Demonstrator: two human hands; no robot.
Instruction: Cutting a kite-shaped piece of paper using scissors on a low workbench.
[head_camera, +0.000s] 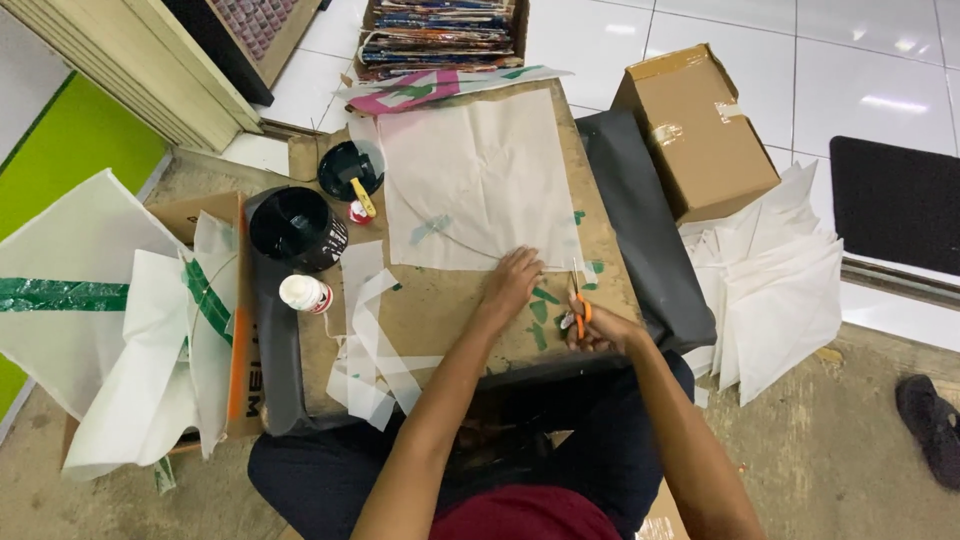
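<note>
Together at the near edge of the large cream square paper sheet (480, 180), our hands worked: left hand (512, 282) pressed flat on its near corner, right hand (598, 330) just beside, closed around small orange-handled scissors (579, 305) pointing far, on the brown worktop (440, 310).

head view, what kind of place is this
Probably a small floor workshop for making paper kites: white paper sheet on a board, orange-handled scissors in the right hand, stacked finished kites.

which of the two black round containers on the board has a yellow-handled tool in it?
The smaller, shallower black dish at the board's far edge: a yellow-handled tool rests across it. The taller black pot nearer the white bottle shows nothing in it.
</note>
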